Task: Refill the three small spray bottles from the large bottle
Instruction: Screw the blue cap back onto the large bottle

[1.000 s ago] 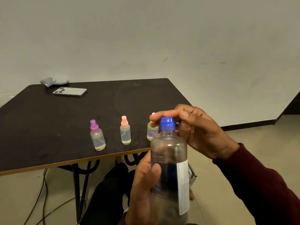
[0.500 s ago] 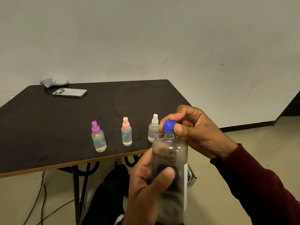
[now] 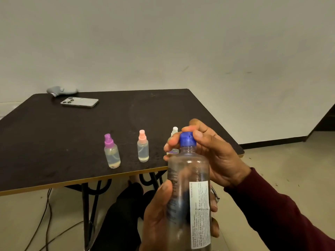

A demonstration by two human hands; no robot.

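I hold a large clear bottle [image 3: 190, 192] upright in front of the table's near edge, my left hand [image 3: 159, 216] wrapped around its body. My right hand [image 3: 213, 151] pinches its blue cap [image 3: 187, 140] between thumb and fingers. Three small spray bottles stand in a row near the table's front edge: one with a purple top [image 3: 111, 153], one with a pink top [image 3: 143, 147], and one with a white top [image 3: 174, 132] mostly hidden behind my right fingers. Each small bottle holds some pale liquid.
The dark table [image 3: 72, 134] has a light front edge. A phone [image 3: 79, 102] lies face down at the far left, with a grey cloth [image 3: 60, 90] behind it. Cables [image 3: 45, 218] run across the floor under the table, beside its black legs.
My right fingers have shifted round the blue cap, with the thumb and index finger now across its top. The large bottle has turned, so its white label faces me more.
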